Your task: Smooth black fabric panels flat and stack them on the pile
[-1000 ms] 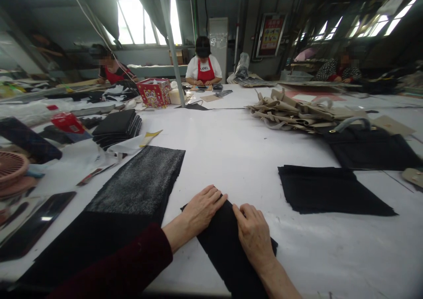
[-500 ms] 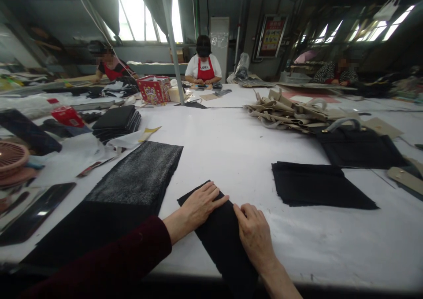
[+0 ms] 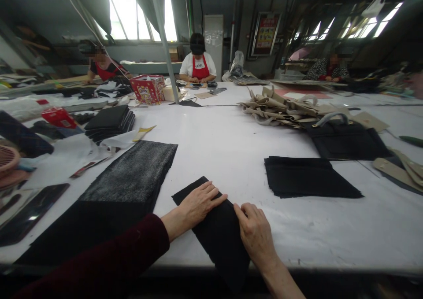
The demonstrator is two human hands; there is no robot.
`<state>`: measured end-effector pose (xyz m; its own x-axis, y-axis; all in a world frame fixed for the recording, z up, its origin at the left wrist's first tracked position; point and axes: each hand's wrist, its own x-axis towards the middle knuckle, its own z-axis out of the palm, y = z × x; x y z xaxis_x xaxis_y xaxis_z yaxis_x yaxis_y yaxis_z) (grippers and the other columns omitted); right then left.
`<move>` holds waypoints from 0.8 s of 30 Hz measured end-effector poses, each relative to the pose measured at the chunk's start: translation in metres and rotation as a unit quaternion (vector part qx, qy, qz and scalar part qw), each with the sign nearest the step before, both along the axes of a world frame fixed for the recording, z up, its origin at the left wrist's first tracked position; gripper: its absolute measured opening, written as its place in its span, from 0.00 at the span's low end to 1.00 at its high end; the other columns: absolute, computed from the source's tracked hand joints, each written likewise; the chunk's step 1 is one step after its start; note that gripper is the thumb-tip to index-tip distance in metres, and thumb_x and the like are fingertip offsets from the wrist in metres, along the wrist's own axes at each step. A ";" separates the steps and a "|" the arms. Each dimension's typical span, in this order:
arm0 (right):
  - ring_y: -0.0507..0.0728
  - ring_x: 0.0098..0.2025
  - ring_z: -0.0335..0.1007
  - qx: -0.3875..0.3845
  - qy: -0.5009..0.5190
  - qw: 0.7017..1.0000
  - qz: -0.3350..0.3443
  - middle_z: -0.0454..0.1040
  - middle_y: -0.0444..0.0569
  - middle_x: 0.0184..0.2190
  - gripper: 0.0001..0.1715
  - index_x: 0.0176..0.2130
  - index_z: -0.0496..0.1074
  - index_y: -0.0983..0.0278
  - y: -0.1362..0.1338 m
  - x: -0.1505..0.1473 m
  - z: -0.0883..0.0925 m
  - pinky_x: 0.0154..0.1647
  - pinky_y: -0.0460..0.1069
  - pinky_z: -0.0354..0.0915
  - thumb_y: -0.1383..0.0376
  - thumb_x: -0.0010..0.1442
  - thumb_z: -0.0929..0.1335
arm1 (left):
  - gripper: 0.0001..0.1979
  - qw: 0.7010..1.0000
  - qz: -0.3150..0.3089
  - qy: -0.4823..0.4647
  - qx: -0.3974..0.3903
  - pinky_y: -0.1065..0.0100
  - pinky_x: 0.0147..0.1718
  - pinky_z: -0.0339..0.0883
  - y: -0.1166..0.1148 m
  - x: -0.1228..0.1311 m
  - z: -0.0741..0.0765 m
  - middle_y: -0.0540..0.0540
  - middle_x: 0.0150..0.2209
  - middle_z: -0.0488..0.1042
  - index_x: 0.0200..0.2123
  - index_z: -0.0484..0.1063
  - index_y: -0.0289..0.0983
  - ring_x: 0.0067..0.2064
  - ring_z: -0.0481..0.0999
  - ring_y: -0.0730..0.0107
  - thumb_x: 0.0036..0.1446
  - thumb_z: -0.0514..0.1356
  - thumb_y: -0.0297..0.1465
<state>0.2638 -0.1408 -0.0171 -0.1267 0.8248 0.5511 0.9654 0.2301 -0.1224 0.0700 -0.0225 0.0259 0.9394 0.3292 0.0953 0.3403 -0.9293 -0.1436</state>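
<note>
A narrow piece of black fabric (image 3: 214, 235) lies at the near edge of the white table (image 3: 231, 145) and hangs over it. My left hand (image 3: 196, 204) rests flat on its upper left part, fingers stretched out. My right hand (image 3: 254, 233) lies on its right edge with the fingers curled down against the cloth. A long strip of black fabric (image 3: 128, 184) lies to the left of my hands. A folded stack of black fabric (image 3: 304, 178) lies to the right.
Black folded pieces (image 3: 110, 120) and a red box (image 3: 147, 88) stand at the back left. Beige straps (image 3: 280, 109) and a black bag (image 3: 346, 140) lie at the right. A dark phone (image 3: 29, 213) lies near left. Three people sit at the far side.
The black piece has slid toward me, more of it now hanging over the table edge. My hands stayed on it in nearly the same pose. The view shifted slightly.
</note>
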 end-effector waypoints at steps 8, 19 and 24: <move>0.57 0.35 0.59 -0.003 0.004 1.000 0.004 0.67 0.50 0.33 0.18 0.47 0.73 0.68 -0.009 0.007 0.001 0.37 0.51 0.55 0.76 0.66 0.59 | 0.26 0.999 -0.011 0.005 -0.029 0.64 0.59 0.56 -0.006 0.007 0.002 0.43 0.49 0.70 0.63 0.58 0.36 0.54 0.67 0.63 0.62 0.54 0.22; 0.58 0.35 0.59 -0.017 0.004 1.000 0.008 0.66 0.50 0.32 0.17 0.48 0.73 0.69 -0.020 0.014 -0.002 0.37 0.52 0.55 0.75 0.67 0.59 | 0.24 0.999 -0.034 0.012 -0.027 0.64 0.60 0.55 -0.018 0.018 0.005 0.43 0.50 0.69 0.62 0.59 0.35 0.54 0.67 0.62 0.63 0.51 0.22; 0.58 0.36 0.59 -0.029 -0.002 1.000 0.007 0.66 0.51 0.33 0.17 0.49 0.72 0.69 -0.025 0.018 0.001 0.37 0.52 0.55 0.74 0.67 0.59 | 0.29 0.999 -0.028 0.033 -0.031 0.60 0.56 0.60 -0.023 0.022 0.005 0.44 0.46 0.69 0.65 0.55 0.41 0.50 0.69 0.61 0.62 0.53 0.21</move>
<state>0.2817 -0.1658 -0.0166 -0.1400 0.8531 0.5026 0.9628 0.2357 -0.1318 0.0924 -0.0450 0.0309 0.9601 0.2792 0.0126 0.2790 -0.9545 -0.1054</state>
